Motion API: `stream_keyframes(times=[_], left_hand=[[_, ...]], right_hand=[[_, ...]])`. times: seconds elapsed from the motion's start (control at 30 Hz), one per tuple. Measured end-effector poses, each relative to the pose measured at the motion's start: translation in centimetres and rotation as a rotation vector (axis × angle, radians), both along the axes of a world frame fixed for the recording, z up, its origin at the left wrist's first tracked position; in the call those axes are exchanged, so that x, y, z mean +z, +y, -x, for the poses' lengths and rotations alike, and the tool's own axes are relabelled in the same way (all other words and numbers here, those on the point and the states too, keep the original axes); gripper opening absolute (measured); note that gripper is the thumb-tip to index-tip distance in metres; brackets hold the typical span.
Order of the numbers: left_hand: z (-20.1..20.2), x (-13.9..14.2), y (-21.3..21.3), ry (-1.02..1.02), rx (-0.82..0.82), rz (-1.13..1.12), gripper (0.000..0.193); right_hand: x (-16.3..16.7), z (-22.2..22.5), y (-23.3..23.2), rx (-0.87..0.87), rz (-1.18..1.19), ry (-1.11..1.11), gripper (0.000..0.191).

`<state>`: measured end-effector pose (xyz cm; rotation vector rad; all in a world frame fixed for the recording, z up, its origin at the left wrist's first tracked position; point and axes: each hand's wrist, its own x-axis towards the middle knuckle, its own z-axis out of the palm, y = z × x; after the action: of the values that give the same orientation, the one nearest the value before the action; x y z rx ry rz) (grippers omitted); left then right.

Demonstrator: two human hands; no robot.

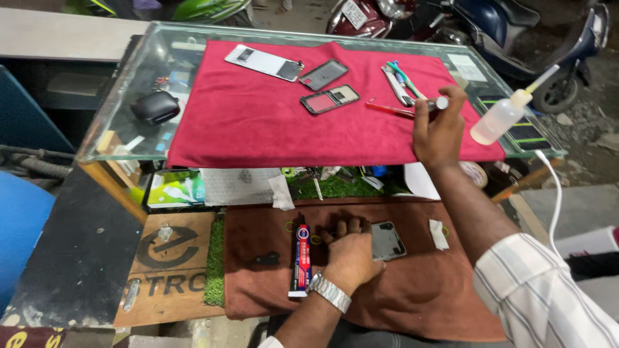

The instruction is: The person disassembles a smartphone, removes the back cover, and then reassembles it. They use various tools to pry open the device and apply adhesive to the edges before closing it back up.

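Observation:
My left hand, with a metal wristwatch, presses down on a dark phone part lying on the brown cloth. A glue tube lies just left of that hand. My right hand reaches up onto the red cloth on the glass counter and grips a small dark tool with a silver tip. A red pen-like tool lies left of it.
On the red cloth lie a white phone back, two dark phone frames, and tweezers and tools. A clear squeeze bottle stands at the right, a black case on the glass at left. Scooters stand beyond.

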<state>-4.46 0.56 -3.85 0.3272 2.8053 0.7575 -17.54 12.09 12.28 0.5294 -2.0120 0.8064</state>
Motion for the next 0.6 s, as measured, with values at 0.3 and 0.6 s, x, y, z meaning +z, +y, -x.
stream_keyframes(times=[0.3,0.6], left_hand=[[0.7,0.0,0.5,-0.043,-0.065,0.062,0.109],[-1.1,0.3,3.4,0.27,-0.265,-0.114,0.104]], right_hand=[[1.3,-0.9,-0.5,0.02,-0.018,-0.042,0.033],[-0.6,1.6,2.0,0.13,0.008,-0.009,0.04]])
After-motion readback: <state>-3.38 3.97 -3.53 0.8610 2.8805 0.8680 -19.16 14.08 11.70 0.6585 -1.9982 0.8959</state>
